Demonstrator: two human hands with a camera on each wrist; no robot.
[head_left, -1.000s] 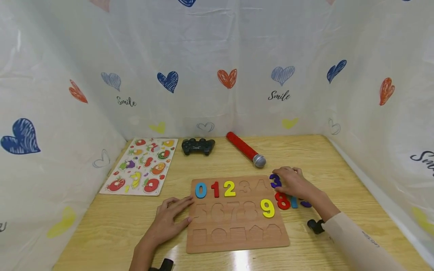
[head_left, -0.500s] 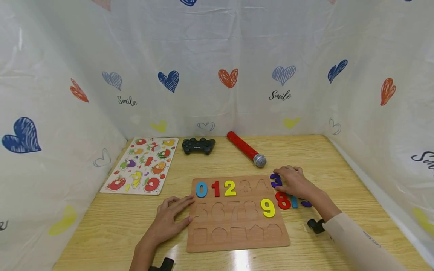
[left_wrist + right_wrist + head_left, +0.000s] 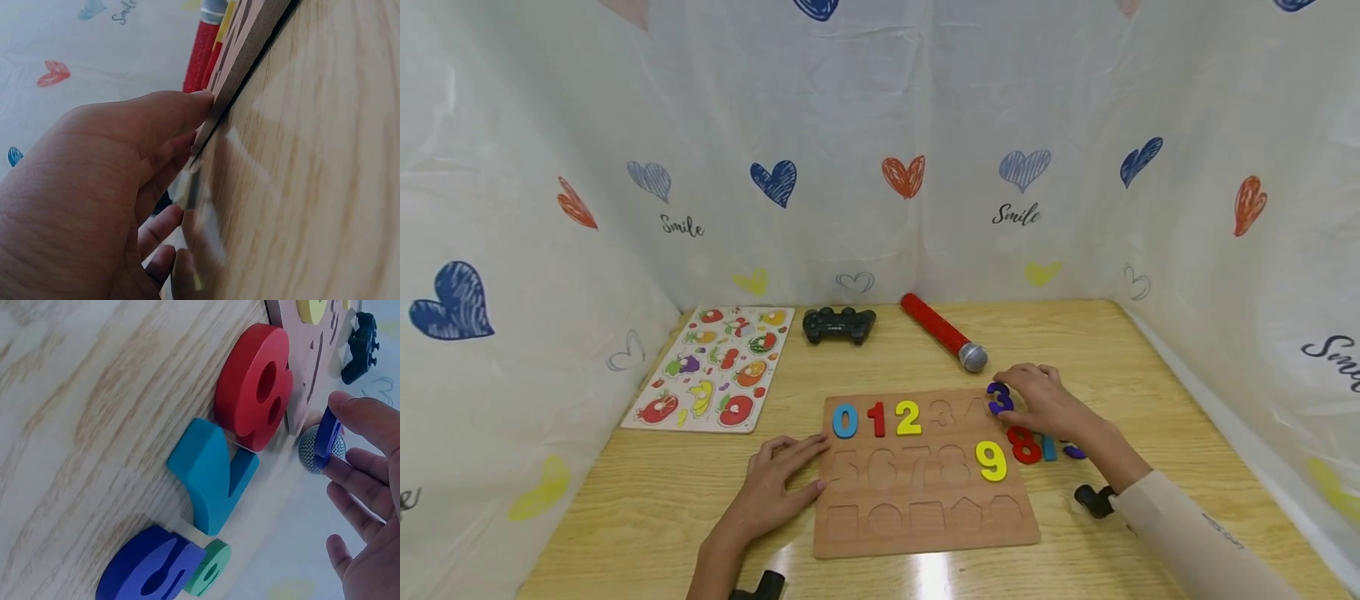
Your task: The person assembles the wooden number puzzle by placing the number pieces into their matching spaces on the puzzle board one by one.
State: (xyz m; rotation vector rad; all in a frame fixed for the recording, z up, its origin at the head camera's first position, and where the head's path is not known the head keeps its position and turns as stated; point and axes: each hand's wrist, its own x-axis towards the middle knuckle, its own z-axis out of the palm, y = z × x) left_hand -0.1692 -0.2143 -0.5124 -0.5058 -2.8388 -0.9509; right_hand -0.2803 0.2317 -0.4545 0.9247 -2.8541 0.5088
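Between the thumb and fingers of my right hand a purple number 3 is pinched, over the top right corner of the wooden number board. The right wrist view shows the purple 3 edge-on, lifted off the table. My left hand lies with fairly straight fingers, its thumb and fingertips touching the board's left edge. In the board's top row sit a blue 0, a red 1 and a yellow 2. A yellow 9 lies by the right edge of the middle row.
Right of the board lie a red 8, a blue 7, a purple number piece and a green one. Behind are a red microphone, a black game controller and a fruit puzzle board.
My right hand has moved slightly left, carrying the purple 3 from beside the board's corner to over it. My left hand stays at the board's left edge.
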